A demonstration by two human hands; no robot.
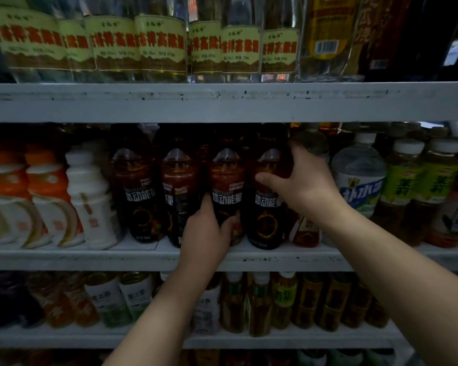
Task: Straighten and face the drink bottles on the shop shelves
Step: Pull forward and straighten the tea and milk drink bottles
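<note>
On the middle shelf [143, 256] stand four dark energy drink bottles, reddish at the shoulder, with black labels and white lettering. My left hand [205, 233] wraps the base of the third bottle [226, 186]. My right hand [302, 180] clasps the shoulder of the fourth bottle [266, 207], thumb across its front; both labels face outward.

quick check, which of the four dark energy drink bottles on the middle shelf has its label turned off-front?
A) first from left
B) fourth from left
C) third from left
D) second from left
D: the second dark energy drink bottle shows only the tail of its white lettering, while the first, third and fourth show theirs frontally. The left hand grips the third, the right hand the fourth.
</note>
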